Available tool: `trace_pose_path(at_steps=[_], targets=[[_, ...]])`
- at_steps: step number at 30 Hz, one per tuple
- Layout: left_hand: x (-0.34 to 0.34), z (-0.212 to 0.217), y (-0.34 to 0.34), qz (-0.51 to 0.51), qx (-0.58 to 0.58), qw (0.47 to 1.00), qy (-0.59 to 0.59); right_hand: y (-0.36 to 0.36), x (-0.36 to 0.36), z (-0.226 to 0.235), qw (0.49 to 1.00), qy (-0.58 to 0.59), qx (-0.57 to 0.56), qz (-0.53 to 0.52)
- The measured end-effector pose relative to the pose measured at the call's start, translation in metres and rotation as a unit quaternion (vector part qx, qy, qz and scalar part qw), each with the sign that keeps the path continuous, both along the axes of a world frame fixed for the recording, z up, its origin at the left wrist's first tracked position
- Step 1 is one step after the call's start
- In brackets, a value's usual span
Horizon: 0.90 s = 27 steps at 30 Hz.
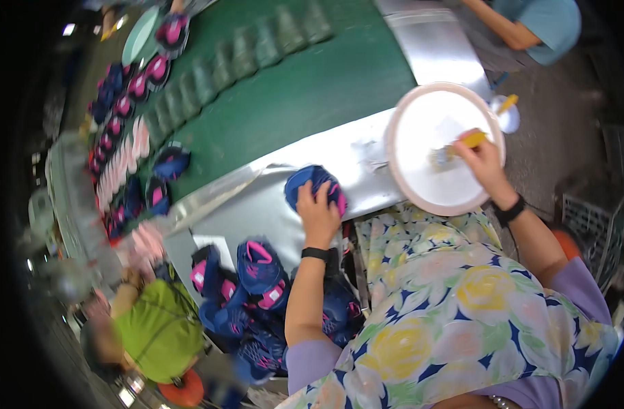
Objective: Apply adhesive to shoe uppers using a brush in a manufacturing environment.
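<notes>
Head view: left hand [317, 204] lies on a blue and pink shoe [314, 185] near centre, fingers wrapped over its top, shoe resting on the silver bench [257, 211]. Right hand [484, 160] at 2 o'clock, fingers clamped on a yellow-handled brush [462, 145], bristles down in the white round basin [411, 184]. Pile of same shoes [257, 286] at 7 o'clock, below bench edge. Person in green top [158, 327] at 8 o'clock. More shoes [124, 102] lined along green belt [305, 88] at 10 o'clock.
</notes>
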State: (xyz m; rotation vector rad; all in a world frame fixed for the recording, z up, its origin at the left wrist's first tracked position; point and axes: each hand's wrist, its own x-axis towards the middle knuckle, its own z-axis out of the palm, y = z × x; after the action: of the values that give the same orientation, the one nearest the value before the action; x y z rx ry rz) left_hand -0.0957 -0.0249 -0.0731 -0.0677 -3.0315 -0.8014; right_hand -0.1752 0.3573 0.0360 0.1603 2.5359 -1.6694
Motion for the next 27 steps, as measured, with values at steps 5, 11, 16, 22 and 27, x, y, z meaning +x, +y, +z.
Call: trace_pose_path(at_steps=[5,11,16,22,27], targets=[[-0.022,0.018,-0.015,-0.076,-0.102,0.988,-0.083,-0.036,0.024,0.022,0.985,0.067,0.039,0.151],[-0.049,0.064,-0.064,-0.044,-0.084,0.994,-0.048,0.0,0.026,-0.017,0.929,0.159,0.145,0.303],[-0.067,0.127,-0.074,0.122,0.424,0.872,-0.212,0.049,0.002,0.015,0.974,0.123,0.106,0.159],[-0.079,0.127,-0.014,-0.024,0.282,0.952,-0.12,0.041,-0.025,0.076,0.975,0.142,-0.115,0.125],[-0.09,0.127,0.026,-0.146,0.176,0.973,-0.034,0.04,-0.022,0.095,0.962,0.206,-0.127,0.125]])
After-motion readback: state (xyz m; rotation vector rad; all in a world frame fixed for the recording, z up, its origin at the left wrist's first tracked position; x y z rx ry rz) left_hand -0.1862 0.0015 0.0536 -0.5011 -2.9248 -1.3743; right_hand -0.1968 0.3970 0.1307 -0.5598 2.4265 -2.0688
